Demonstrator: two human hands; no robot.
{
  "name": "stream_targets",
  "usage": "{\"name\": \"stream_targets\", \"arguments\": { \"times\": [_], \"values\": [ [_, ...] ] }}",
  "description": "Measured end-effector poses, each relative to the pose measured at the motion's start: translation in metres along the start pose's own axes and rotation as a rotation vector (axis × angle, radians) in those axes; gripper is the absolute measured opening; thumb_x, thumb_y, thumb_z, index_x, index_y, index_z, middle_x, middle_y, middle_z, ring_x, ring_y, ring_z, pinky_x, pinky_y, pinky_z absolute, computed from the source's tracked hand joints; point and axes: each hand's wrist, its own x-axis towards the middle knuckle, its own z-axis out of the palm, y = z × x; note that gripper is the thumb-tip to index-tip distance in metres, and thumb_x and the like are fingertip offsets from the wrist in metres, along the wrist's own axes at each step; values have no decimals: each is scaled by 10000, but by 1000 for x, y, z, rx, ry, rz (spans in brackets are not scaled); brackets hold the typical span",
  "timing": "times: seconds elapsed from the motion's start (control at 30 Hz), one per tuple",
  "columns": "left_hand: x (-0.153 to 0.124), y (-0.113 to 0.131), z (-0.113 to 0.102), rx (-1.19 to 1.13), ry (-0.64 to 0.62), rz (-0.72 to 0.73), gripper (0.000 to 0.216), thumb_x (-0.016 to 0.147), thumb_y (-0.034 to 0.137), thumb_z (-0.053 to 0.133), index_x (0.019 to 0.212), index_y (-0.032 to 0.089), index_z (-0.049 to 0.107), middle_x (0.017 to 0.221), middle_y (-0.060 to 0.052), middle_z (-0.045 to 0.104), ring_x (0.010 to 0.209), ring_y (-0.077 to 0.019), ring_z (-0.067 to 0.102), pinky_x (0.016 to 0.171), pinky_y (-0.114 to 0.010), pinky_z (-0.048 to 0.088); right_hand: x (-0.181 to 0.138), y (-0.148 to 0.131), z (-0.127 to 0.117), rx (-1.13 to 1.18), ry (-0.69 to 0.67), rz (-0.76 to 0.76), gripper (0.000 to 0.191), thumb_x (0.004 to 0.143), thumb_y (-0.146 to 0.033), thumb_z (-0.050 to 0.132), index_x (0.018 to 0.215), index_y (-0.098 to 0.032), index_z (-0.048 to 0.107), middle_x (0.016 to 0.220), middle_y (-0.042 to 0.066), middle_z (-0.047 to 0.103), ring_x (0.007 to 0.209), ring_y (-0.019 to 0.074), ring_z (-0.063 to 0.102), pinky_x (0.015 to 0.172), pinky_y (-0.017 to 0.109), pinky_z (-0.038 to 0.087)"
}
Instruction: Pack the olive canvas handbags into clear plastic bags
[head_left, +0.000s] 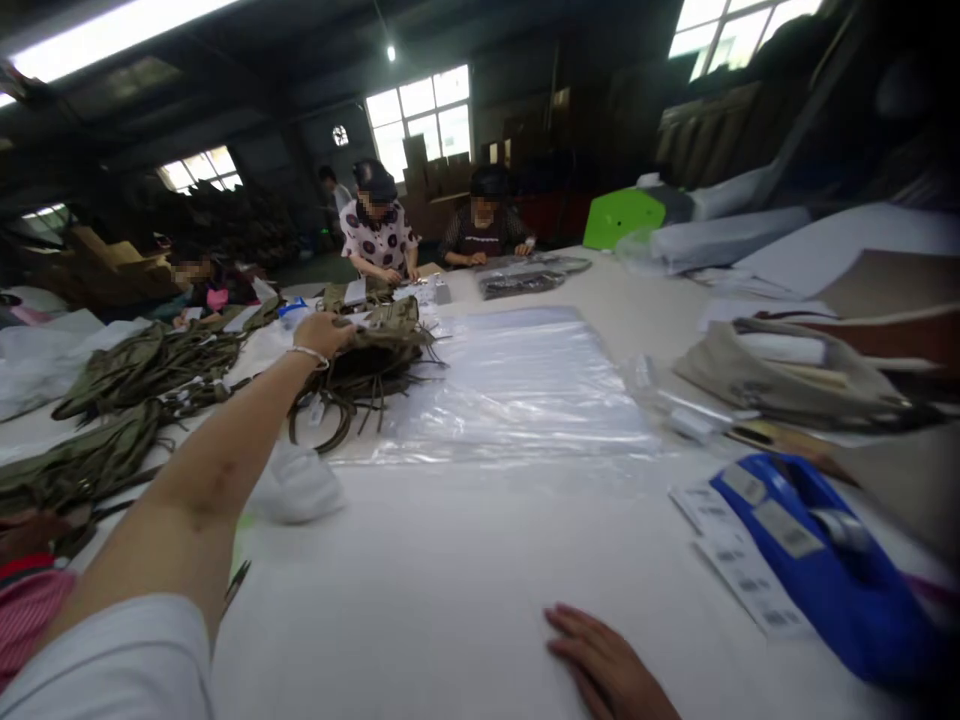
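Note:
My left hand (326, 335), a pale band at its wrist, is stretched far forward over the table. Its fingers are closed on the edge of an olive-green cloth item with cords (382, 350); the exact kind is unclear, and the fingertips are partly hidden. Thin straps and a small white tag hang from the item. Right beside it lies a stack of clear plastic bags (525, 385). Near the front edge, my right hand (604, 660) rests on the white tabletop (420, 580) with its fingers stretched out and nothing in them.
A blue tape dispenser (817, 550) stands on the right over label sheets (742, 560). Behind it sits a beige bag (787, 370). More olive-green cloth items (142, 370) pile up on the left. Two co-workers (379, 225) work across the table; a pink sleeve (34, 620) shows at lower left.

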Motion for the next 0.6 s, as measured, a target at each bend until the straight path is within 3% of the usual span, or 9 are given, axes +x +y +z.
{"name": "stream_targets", "arguments": {
  "times": [0.13, 0.23, 0.3, 0.4, 0.5, 0.57, 0.6],
  "values": [
    [-51, 67, -70, -60, 84, 151, 573, 832, 612, 599, 988, 77, 730, 833, -92, 675, 819, -159, 547, 876, -329, 469, -1, -11, -6, 127, -4, 78, 259, 932, -216, 521, 1066, -267, 737, 1263, 63, 689, 1236, 233, 609, 1062, 452, 506],
    [-117, 104, -109, -152, -29, 251, 496, 814, 569, 641, 888, 86, 731, 655, -10, 579, 618, -114, 443, 730, -307, 463, 4, -15, -13, 321, 75, 202, 243, 913, -263, 549, 1062, -246, 741, 1246, 74, 692, 1222, 231, 612, 1103, 459, 459],
    [-168, 129, -120, -225, -180, 332, 420, 801, 532, 672, 832, 117, 728, 593, 9, 551, 544, -111, 428, 628, -297, 427, 9, -13, -17, 491, 135, 340, 254, 897, -309, 576, 1084, -236, 731, 1246, 76, 692, 1205, 230, 620, 1130, 468, 422],
    [-251, 171, -115, -318, -480, 445, 322, 809, 470, 678, 819, 150, 713, 574, 2, 582, 498, -129, 478, 550, -291, 398, 17, -8, -22, 878, 242, 588, 320, 873, -393, 631, 1135, -219, 686, 1243, 87, 690, 1167, 217, 641, 1100, 440, 452],
    [-326, 203, -95, -415, -798, 600, 296, 789, 442, 702, 927, 181, 727, 676, -11, 666, 595, -166, 611, 619, -285, 472, 19, -8, -30, 1231, 309, 798, 396, 925, -490, 565, 1162, -176, 615, 1259, 135, 669, 1105, 200, 672, 1025, 392, 514],
    [-360, 202, -78, -506, -949, 707, 403, 771, 505, 713, 1062, 226, 725, 830, -20, 728, 767, -205, 687, 741, -293, 518, 12, -14, -39, 1315, 276, 867, 461, 965, -552, 479, 1161, -148, 585, 1244, 172, 664, 1074, 195, 683, 984, 368, 535],
    [-370, 191, -67, -552, -962, 722, 462, 775, 549, 696, 1121, 244, 712, 910, -24, 743, 852, -220, 698, 803, -300, 524, 7, -20, -44, 1320, 247, 885, 490, 972, -574, 450, 1162, -140, 575, 1231, 184, 665, 1064, 196, 686, 965, 359, 543]
  ]
}}
